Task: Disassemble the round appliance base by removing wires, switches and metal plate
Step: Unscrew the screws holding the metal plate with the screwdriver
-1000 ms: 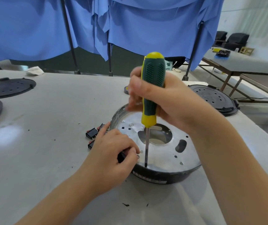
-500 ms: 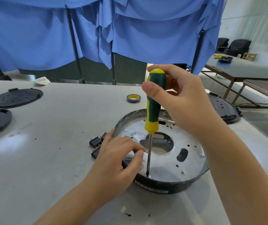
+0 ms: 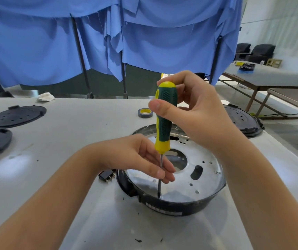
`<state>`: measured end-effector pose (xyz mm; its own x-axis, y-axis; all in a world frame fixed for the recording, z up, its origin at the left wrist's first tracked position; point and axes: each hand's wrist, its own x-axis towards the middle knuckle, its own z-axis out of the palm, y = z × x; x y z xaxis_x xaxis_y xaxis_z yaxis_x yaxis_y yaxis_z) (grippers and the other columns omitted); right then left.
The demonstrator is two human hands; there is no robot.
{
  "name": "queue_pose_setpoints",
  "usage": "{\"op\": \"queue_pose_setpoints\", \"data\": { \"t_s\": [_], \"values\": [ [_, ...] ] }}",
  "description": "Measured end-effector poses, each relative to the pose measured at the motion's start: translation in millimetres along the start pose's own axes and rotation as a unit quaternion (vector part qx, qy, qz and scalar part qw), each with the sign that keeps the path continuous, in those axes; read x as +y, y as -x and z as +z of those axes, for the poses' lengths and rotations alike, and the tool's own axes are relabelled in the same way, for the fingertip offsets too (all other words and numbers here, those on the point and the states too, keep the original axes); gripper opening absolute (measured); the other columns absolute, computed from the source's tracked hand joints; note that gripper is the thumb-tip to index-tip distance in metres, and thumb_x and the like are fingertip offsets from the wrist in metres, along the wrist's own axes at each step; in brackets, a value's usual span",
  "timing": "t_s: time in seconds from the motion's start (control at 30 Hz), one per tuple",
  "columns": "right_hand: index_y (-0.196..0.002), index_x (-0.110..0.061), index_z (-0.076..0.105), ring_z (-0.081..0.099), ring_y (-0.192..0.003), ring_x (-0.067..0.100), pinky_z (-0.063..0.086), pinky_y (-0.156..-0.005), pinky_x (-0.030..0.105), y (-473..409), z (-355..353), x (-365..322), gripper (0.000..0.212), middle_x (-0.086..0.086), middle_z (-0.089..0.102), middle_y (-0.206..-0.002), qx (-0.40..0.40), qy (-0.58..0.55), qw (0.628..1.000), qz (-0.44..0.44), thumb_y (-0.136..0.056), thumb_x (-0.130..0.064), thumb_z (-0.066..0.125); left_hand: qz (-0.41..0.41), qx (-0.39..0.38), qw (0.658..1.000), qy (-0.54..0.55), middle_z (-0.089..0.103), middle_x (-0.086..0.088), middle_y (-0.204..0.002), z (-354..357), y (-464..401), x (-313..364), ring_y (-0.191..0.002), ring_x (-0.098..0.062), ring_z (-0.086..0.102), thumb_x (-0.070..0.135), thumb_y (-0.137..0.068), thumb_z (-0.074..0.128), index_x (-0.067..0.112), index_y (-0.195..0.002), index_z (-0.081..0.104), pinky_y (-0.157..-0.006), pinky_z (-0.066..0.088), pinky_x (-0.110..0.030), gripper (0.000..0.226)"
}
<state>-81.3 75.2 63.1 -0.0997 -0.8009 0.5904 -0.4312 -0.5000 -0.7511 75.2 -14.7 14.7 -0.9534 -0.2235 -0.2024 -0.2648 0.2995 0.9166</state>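
A blue cloth [image 3: 162,42] hangs on dark poles behind the white desk [image 3: 72,141] and fills the upper part of the view. On the desk, near its front edge and a little to the right, stands the round appliance base [image 3: 180,204], a black shallow ring. Inside it lies the metal plate [image 3: 204,175], shiny, with a big round hole in the middle and several small holes. Two black round covers [image 3: 16,115] lie at the far left of the desk, and one more black cover [image 3: 242,121] lies at the right, behind the base.

The right hand [image 3: 189,112] grips the green and yellow handle of the screwdriver [image 3: 165,120], thumb and fingers closed around its upper part. The tool stands nearly upright, and its tip touches the plate close to the front rim. The left hand [image 3: 141,159] pinches the thin metal shaft low down, between thumb and fingers.

A roll of grey tape [image 3: 145,112] lies behind the base. A small black switch [image 3: 106,175] lies on the desk just beside the left rim of the base.
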Motion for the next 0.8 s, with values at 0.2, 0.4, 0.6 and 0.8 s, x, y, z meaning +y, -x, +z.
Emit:
{"op": "queue_pose_setpoints", "data": {
  "t_s": [0.2,0.4,0.6,0.8],
  "values": [
    [-0.103,-0.016,0.064,0.062,-0.079,0.013,0.057,-0.077,0.029,-2,-9,3,0.031,-0.008,0.061,-0.075,-0.010,0.009,1.000,-0.003,-0.076,-0.026,0.078,0.044,-0.009,0.998,0.039,0.074,-0.005,-0.109,-2,-6,-10,-0.107,-0.023,0.069,0.017,-0.086,0.071,0.023,-0.108,0.075,-0.093,0.051,-0.027,0.023],
    [-0.107,-0.016,0.065,0.067,-0.082,0.012,0.058,-0.084,0.035,-3,-11,2,0.039,-0.005,0.068,-0.082,-0.033,-0.026,0.999,-0.005,-0.072,-0.031,0.071,0.055,-0.001,0.994,0.091,0.076,-0.005,-0.102,3,-11,-19,-0.099,-0.021,0.071,0.012,-0.085,0.068,0.023,-0.101,0.078,-0.085,0.054,-0.023,0.021],
    [-0.121,-0.012,0.059,0.068,-0.100,0.022,0.055,-0.083,0.029,-3,-24,7,0.040,0.010,0.071,-0.105,-0.132,-0.178,0.975,0.031,-0.082,-0.018,0.063,0.054,0.019,0.994,0.088,0.077,-0.006,-0.097,5,-11,-18,-0.094,-0.021,0.073,0.011,-0.082,0.072,0.019,-0.093,0.079,-0.081,0.054,-0.022,0.016],
    [-0.131,-0.012,0.050,0.061,-0.114,0.025,0.050,-0.095,0.039,-2,-30,11,0.043,0.007,0.065,-0.121,-0.224,-0.268,0.935,0.062,-0.088,-0.014,0.050,0.043,0.049,0.996,0.065,0.077,-0.004,-0.092,8,-10,-17,-0.088,-0.022,0.074,0.006,-0.080,0.074,0.013,-0.084,0.077,-0.079,0.054,-0.022,0.009]
  ]
}}
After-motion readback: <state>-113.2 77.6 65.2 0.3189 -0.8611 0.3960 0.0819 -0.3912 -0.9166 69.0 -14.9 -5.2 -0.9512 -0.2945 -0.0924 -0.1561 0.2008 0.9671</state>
